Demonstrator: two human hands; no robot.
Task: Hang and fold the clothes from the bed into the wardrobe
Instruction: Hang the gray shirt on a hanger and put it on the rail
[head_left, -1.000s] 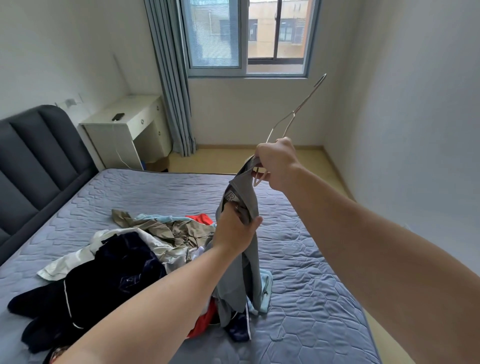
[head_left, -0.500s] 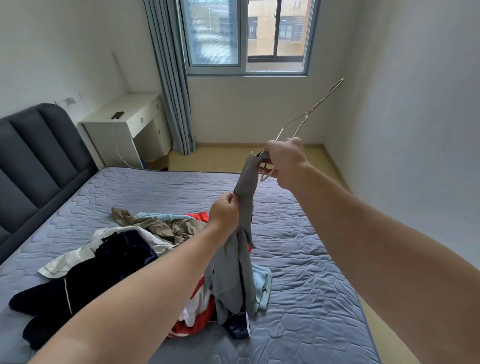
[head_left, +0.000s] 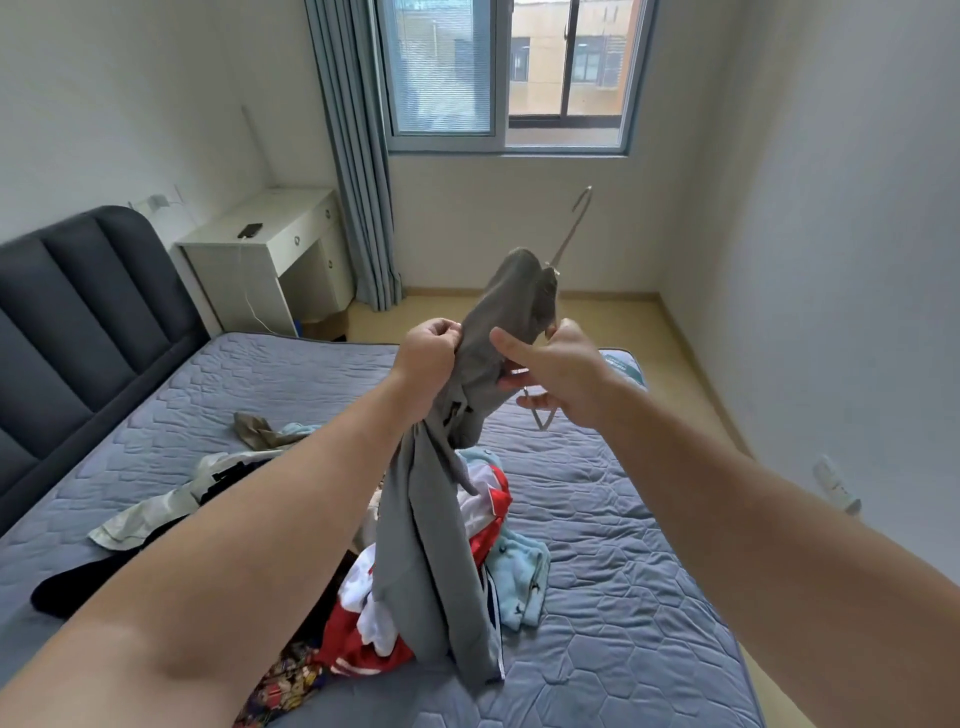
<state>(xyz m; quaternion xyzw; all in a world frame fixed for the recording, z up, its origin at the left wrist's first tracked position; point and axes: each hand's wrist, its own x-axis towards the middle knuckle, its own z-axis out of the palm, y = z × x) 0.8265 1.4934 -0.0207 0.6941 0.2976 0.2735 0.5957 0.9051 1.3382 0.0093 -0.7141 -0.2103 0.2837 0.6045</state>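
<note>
Gripping the grey garment (head_left: 441, 545) near its top, the left hand (head_left: 431, 358) is fisted. The right hand (head_left: 563, 374) pinches the wire hanger (head_left: 570, 232) under the cloth, which dangles over the clothes pile (head_left: 488, 499) mid-bed (head_left: 623, 571).

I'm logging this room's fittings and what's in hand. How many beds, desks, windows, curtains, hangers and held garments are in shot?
Bed: 1
Desk: 1
Window: 1
Curtain: 1
Hanger: 1
Held grey garment: 1
Total: 6
</note>
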